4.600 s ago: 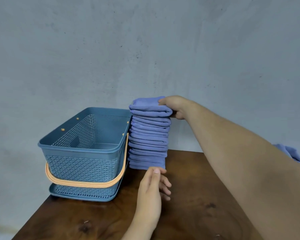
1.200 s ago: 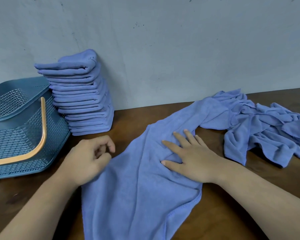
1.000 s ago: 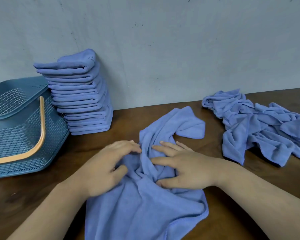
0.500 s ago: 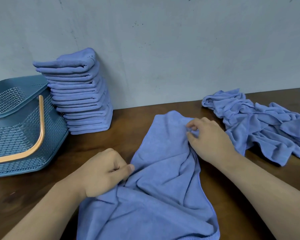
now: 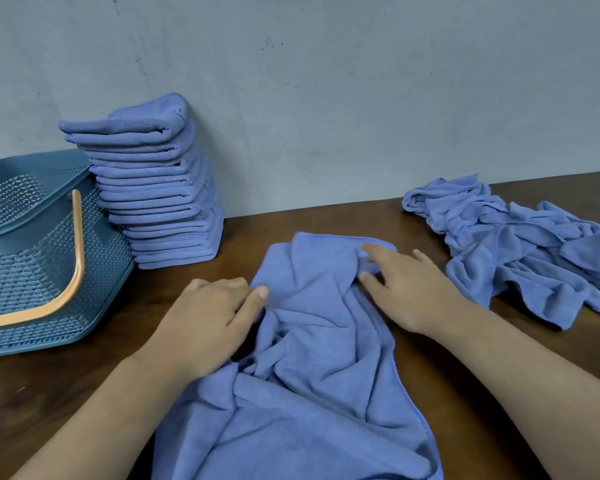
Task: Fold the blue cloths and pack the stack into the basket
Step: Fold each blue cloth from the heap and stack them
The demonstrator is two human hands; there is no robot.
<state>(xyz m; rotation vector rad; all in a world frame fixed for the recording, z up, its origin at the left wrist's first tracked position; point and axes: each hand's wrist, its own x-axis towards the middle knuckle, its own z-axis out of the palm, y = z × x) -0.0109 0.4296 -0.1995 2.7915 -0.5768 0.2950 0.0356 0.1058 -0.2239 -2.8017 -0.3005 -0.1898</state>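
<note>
A crumpled blue cloth (image 5: pixel 312 368) lies on the brown table in front of me. My left hand (image 5: pixel 208 317) grips its left edge, with the thumb and curled fingers pinching the fabric. My right hand (image 5: pixel 406 289) holds the far right corner, a fold caught between thumb and forefinger. A tall stack of folded blue cloths (image 5: pixel 153 188) stands against the wall at the left. Beside it sits the blue plastic basket (image 5: pixel 25 258) with an orange handle, cut off by the frame's left edge.
A loose heap of unfolded blue cloths (image 5: pixel 520 244) lies at the right, by the wall. A grey wall (image 5: pixel 326 98) closes off the table's far edge. Bare table wood (image 5: pixel 49 393) shows at the near left.
Over the last second both hands left the cloth's bunched middle. The left went to its left edge and the right to its far corner, and the cloth is now spread wider.
</note>
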